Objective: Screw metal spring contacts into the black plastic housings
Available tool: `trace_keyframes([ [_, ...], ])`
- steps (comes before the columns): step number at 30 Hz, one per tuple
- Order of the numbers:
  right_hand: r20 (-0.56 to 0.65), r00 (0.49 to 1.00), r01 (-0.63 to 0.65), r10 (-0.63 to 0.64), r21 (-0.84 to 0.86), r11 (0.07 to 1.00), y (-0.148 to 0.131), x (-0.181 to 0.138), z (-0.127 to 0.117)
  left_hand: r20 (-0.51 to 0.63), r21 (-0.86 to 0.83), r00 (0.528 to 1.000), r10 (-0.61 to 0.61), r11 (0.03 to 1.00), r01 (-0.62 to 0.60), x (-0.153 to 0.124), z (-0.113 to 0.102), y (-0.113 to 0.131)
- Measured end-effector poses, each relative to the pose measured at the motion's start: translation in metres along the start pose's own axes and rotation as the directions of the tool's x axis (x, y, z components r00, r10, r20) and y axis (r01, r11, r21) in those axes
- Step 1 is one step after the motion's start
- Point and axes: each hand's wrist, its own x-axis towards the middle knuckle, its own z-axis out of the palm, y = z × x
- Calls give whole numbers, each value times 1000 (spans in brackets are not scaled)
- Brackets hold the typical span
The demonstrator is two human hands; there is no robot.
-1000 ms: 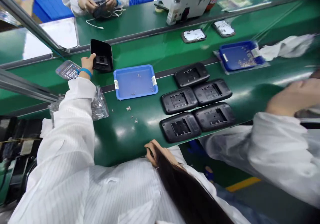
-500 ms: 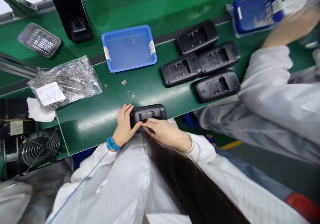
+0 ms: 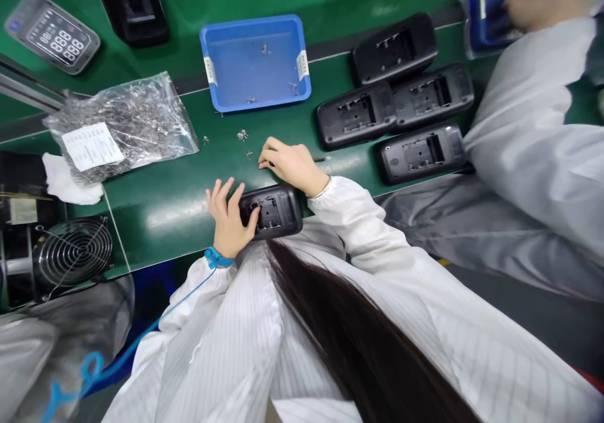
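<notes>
My left hand (image 3: 231, 218) steadies a black device housing (image 3: 280, 212) at the table's near edge. Its thumb presses on the battery recess, while the other fingers spread past the housing's left end. Beyond the housing, my right hand (image 3: 295, 168) is low over the green table with thumb and fingertips pinched together. What they hold, if anything, is too small to make out. A thin dark rod (image 3: 319, 159) sticks out behind that hand; whether the hand holds it is unclear. Small loose metal parts (image 3: 242, 135) lie just beyond the fingertips.
A blue tray (image 3: 257, 99) holds a few metal bits. Left of it lies a plastic bag (image 3: 136, 121) of metal parts. Several black housings (image 3: 356, 116) rest at right, by a co-worker's sleeve (image 3: 533, 83). A fan (image 3: 78, 253) stands at left.
My right hand has left the housing and moved forward to the table near the loose metal parts. My left hand stays on the housing. The co-worker's hand has moved over another blue tray.
</notes>
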Motion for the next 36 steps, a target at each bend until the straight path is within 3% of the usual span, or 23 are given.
trace_keyframes([
  [3,-142,989,-36,27,-64,997,-10,-31,-25,-29,-110,999,-45,993,42,5,-3,10],
  [5,-225,974,-19,2,-73,997,-21,-56,-36,13,-313,995,-103,944,102,11,-7,20],
  [8,-239,963,118,-125,-43,992,-39,-91,-35,148,-678,979,-140,706,203,22,-11,34],
  [10,-209,970,135,-127,24,991,-48,-108,-27,257,-799,958,-127,530,285,29,-11,39],
  [13,-123,992,25,-6,155,988,-53,-122,-16,462,-791,883,-79,414,450,38,-12,39],
  [16,-36,998,-40,49,231,972,-53,-128,-13,646,-704,763,33,412,578,46,-13,31],
  [18,-9,1000,-18,21,241,970,-53,-130,-13,705,-673,696,133,432,600,52,-15,25],
  [20,-4,999,40,-40,240,970,-54,-133,-13,710,-681,666,227,461,569,56,-16,20],
  [22,-43,998,46,-37,252,967,-57,-137,-10,659,-714,694,290,530,457,58,-18,17],
  [26,-233,941,-161,245,327,931,-63,-144,-2,397,-674,867,301,737,52,56,-17,14],
  [28,-247,932,-177,264,324,929,-66,-145,1,288,-568,911,295,819,-85,54,-10,11],
  [31,-134,972,-154,190,240,958,-72,-142,2,303,-450,898,319,878,-161,53,6,6],
  [36,38,964,-265,262,130,955,-81,-134,0,378,-373,898,228,925,-78,55,18,2],
])
